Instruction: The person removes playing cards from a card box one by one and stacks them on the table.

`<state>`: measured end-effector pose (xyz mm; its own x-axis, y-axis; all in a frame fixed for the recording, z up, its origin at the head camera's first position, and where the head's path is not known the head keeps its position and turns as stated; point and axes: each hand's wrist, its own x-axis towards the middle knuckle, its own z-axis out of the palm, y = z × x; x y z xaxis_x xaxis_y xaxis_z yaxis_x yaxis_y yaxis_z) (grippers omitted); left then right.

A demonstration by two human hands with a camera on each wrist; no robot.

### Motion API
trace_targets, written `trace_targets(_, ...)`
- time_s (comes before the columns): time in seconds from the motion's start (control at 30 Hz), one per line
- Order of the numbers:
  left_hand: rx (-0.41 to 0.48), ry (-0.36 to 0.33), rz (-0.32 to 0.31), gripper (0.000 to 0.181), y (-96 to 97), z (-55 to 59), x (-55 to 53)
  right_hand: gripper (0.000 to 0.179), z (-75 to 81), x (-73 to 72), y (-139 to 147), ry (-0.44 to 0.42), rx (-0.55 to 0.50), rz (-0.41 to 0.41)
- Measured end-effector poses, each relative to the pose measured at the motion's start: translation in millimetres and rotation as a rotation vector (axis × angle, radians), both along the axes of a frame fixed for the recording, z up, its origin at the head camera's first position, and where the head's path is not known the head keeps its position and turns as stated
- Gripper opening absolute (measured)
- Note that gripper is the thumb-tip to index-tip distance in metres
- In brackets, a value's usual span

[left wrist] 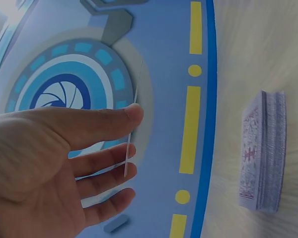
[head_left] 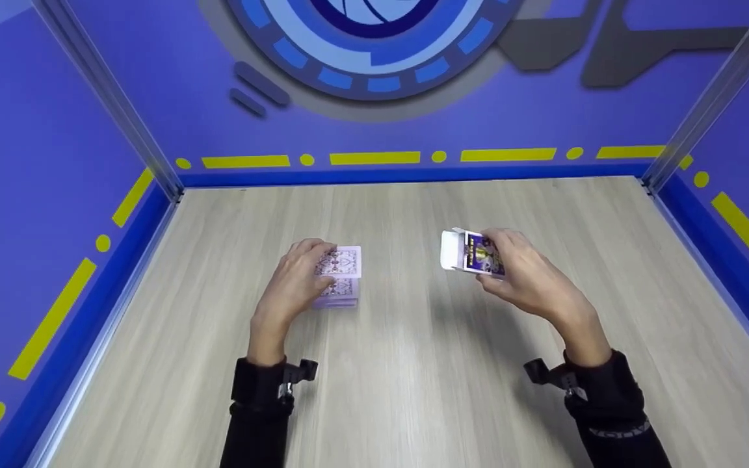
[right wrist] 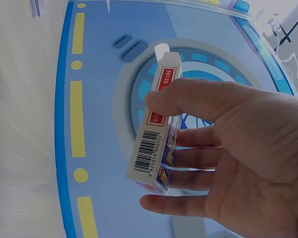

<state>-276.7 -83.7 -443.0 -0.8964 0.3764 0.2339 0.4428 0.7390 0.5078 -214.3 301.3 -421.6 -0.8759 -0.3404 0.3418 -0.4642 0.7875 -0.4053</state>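
My left hand (head_left: 289, 278) pinches a playing card (head_left: 348, 261) with a patterned back between thumb and fingers. In the left wrist view this card shows edge-on as a thin line. Below it, apart from the hand, the stack of playing cards (left wrist: 264, 153) rests on the table. On the other side, my right hand (head_left: 537, 279) grips a small card box (head_left: 480, 255) above the table, thumb on one narrow side and fingers on the other. The box's white end flap (head_left: 450, 250) stands open toward the left. A barcode (right wrist: 147, 151) is printed on its side. Whether anything is inside cannot be seen.
A light wood-grain table (head_left: 387, 377) lies under both hands. Blue printed panels (head_left: 374, 133) with yellow marks enclose its back and both sides, joined by metal corner posts (head_left: 114, 104).
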Motion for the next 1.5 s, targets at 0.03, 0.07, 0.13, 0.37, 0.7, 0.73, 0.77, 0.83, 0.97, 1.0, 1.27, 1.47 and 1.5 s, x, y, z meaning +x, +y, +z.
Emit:
trace_targets(0.03,-0.003,-0.01,0.003,0.055,-0.7,-1.8,-0.7,0.061,0.1,0.0,0,0.001,0.001,-0.001)
trace_targets(0.07,-0.007,-0.021,0.006,0.054,-1.3,-3.5,-1.4,0.061,0.2,0.1,0,0.005,0.003,-0.002)
trace_targets(0.13,-0.016,-0.043,0.015,0.052,-2.2,-7.3,-3.1,0.061,0.2,0.2,-1,0.01,0.007,-0.005)
trace_targets(0.37,-0.042,-0.135,0.042,0.049,-2.4,-21.2,-8.6,0.059,-0.3,1.8,-2,0.01,0.012,-0.013)
trace_targets(0.7,-0.051,-0.207,0.051,0.047,-1.4,-37.0,-13.4,0.061,-0.4,1.4,-3,-0.009,0.018,-0.019)
trace_targets(0.73,-0.051,-0.216,0.052,0.047,-1.3,-38.1,-13.6,0.061,-0.3,1.4,-4,-0.013,0.019,-0.018)
trace_targets(0.77,-0.051,-0.223,0.053,0.047,-1.3,-39.1,-13.9,0.061,-0.3,1.1,-4,-0.015,0.021,-0.017)
trace_targets(0.83,-0.053,-0.23,0.053,0.047,-1.3,-41.1,-14.6,0.062,-0.4,1.0,-3,-0.015,0.024,-0.017)
trace_targets(0.97,-0.057,-0.25,0.061,0.048,-2.1,-45.8,-17.0,0.063,-0.3,1.0,-3,-0.004,0.023,-0.019)
trace_targets(1.0,-0.058,-0.253,0.063,0.049,-2.5,-47.1,-17.5,0.062,-0.3,1.1,-3,-0.003,0.023,-0.019)
trace_targets(1.27,-0.057,-0.309,0.09,0.052,-2.9,-54.5,-18.7,0.062,0.1,1.5,-3,0.007,0.033,-0.005)
trace_targets(1.47,-0.064,-0.315,0.091,0.051,-2.8,-56.9,-20.8,0.063,0.5,1.7,-2,0.012,0.023,-0.004)
trace_targets(1.5,-0.063,-0.317,0.091,0.05,-2.8,-57.2,-21.2,0.063,0.4,1.7,-2,0.011,0.023,-0.005)
